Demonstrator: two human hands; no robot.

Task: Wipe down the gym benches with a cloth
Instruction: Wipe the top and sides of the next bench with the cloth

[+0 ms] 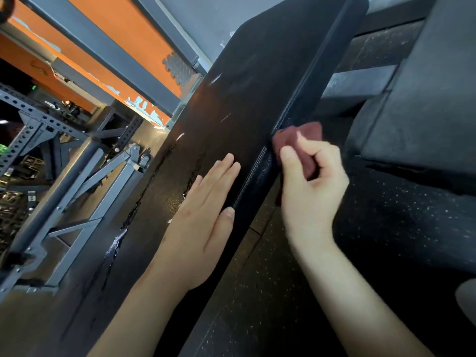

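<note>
your left hand [203, 217] lies flat on the top face of the black bench pad [244, 99], fingers straight and close together, pointing up along the pad, with the thumb stretched out beside the raised seam at the pad's right edge. it holds nothing; it only presses on the vinyl. your right hand [311, 186] has its fingers curled round a dark red cloth [286, 140], bunched in the grip, and the free end of the cloth sticks out above the fingers and touches the side edge of the pad just past the seam, a little further up the bench than your left fingertips. the right hand is slightly blurred. the bench runs diagonally from the lower left to the upper right of the head view, its rounded far end near the top. a ragged crack [195, 168] in the vinyl runs just left of your left fingers, a longer split lies further left along the pad, and a few pale scuffs [180, 136] mark the surface above them. under your right arm is black speckled rubber floor [399, 228]. a grey padded block [425, 104] sits at the upper right, apart from the bench. to the left stands a grey steel rack [23, 140] with rows of holes, and behind it an orange wall [121, 29].
</note>
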